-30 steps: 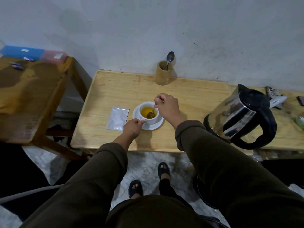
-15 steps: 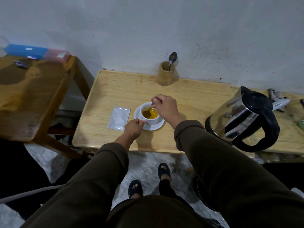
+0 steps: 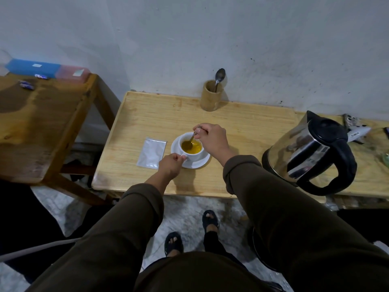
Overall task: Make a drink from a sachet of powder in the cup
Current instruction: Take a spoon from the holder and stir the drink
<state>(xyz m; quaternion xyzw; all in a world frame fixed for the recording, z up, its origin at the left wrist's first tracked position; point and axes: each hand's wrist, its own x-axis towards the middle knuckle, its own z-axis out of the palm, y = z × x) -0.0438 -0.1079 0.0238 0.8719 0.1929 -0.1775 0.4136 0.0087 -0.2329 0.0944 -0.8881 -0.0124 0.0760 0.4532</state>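
A white cup [image 3: 194, 155] stands on a white saucer [image 3: 197, 163] on the light wooden table [image 3: 151, 123]. The cup holds yellow-orange liquid. My left hand [image 3: 171, 166] pinches the cup's handle at its near left side. My right hand [image 3: 212, 138] holds a metal spoon [image 3: 190, 142] whose bowl dips into the liquid at the cup's left side. A silver sachet [image 3: 152, 152] lies flat on the table just left of the saucer.
A steel kettle [image 3: 311, 153] with a black handle stands at the right. A bamboo holder [image 3: 211, 95] with a spoon [image 3: 220, 76] is by the wall. A darker wooden table [image 3: 37, 123] with blue and pink boxes [image 3: 48, 69] stands left. My feet are below the table edge.
The spoon has swept around inside the cup, its bowl going from the right side to the left, with my right hand shifting slightly. My left hand has kept its hold on the handle.
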